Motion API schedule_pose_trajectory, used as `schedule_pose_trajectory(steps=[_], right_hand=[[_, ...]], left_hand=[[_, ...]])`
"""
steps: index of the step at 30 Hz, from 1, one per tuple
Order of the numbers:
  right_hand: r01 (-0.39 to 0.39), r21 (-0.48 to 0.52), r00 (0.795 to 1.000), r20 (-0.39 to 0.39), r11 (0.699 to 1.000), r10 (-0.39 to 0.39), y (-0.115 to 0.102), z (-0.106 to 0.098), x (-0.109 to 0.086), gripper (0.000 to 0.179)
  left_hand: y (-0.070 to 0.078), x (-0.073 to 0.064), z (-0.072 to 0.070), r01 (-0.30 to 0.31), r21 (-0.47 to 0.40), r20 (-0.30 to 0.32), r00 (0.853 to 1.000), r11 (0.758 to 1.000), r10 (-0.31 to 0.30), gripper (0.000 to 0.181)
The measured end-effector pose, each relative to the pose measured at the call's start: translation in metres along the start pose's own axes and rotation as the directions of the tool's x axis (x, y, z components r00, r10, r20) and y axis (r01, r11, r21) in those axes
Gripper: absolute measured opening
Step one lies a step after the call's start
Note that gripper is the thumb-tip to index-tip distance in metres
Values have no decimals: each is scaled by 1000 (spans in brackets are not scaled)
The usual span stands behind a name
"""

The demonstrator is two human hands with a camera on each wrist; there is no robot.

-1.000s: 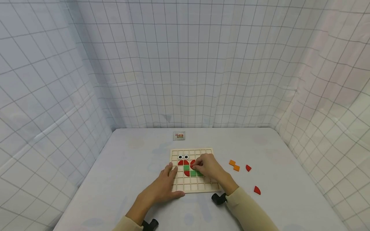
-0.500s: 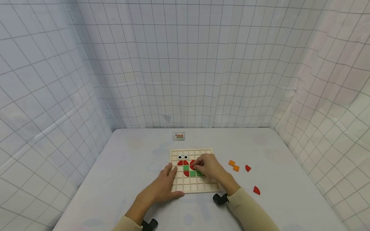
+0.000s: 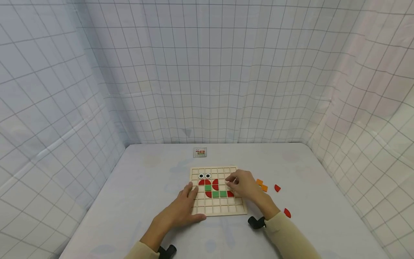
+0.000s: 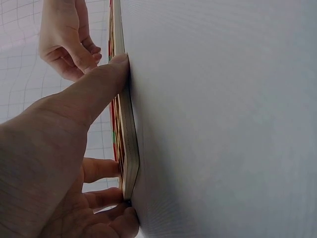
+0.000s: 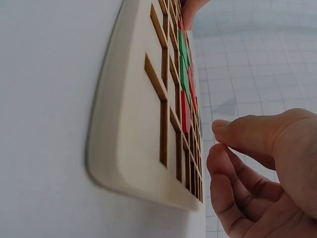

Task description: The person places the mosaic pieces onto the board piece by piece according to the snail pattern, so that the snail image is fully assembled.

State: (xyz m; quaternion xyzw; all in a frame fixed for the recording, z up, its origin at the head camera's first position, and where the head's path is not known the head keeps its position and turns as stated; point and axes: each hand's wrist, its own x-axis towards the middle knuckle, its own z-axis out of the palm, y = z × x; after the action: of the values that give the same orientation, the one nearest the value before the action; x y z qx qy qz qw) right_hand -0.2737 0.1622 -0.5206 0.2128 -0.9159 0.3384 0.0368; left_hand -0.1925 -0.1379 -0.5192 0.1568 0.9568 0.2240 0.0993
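A wooden grid board (image 3: 213, 210) lies on the table with red quarter-circle tiles (image 3: 215, 185), green square tiles (image 3: 215, 194) and two eye tiles (image 3: 208, 176) in its cells. My left hand (image 3: 184, 208) rests at the board's lower left corner, its fingers at the left side; in the left wrist view the thumb touches the near edge. Over the board's right part is my right hand (image 3: 243, 185), fingers bent. Its thumb (image 5: 223, 126) and index fingertip stand apart in the right wrist view, with no tile visible between them.
Right of the board lie two orange square tiles (image 3: 264, 188) and two loose red quarter-circle tiles (image 3: 287, 213), one farther back. A small picture card (image 3: 200, 152) lies behind the board. Gridded white curtains (image 3: 207, 90) enclose the table at the back and sides.
My right hand has let go of the red tile beside the green square and moved right, uncovering the lower row's right end. The left hand has stayed in place.
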Motion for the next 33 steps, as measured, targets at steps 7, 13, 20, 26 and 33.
schedule_pose_trajectory(steps=[7, 13, 20, 26, 33], right_hand=[[-25, 0, 998, -60, 1000, 25, 20, -12, -9, 11], [-95, -12, 992, -81, 995, 94, 34, -25, -18, 14], [-142, -40, 983, -120, 989, 137, 53, -39, -28, 19], [-192, -65, 974, -137, 979, 182, 66, -48, -36, 23], [-254, -81, 963, -114, 964, 244, 75, -54, -42, 28]], left_hand=[[0, 1, 1, -6, 2, -1, 1000, 1000, 6, 118], [0, 1, 2, -11, 5, -5, 1000, 1000, 12, 117], [1, 1, 1, 0, 10, -3, 1000, 1000, 0, 117], [1, 1, 1, -10, 19, -3, 1000, 1000, 10, 117], [2, -1, -3, -12, 15, 5, 1000, 1000, 12, 117]])
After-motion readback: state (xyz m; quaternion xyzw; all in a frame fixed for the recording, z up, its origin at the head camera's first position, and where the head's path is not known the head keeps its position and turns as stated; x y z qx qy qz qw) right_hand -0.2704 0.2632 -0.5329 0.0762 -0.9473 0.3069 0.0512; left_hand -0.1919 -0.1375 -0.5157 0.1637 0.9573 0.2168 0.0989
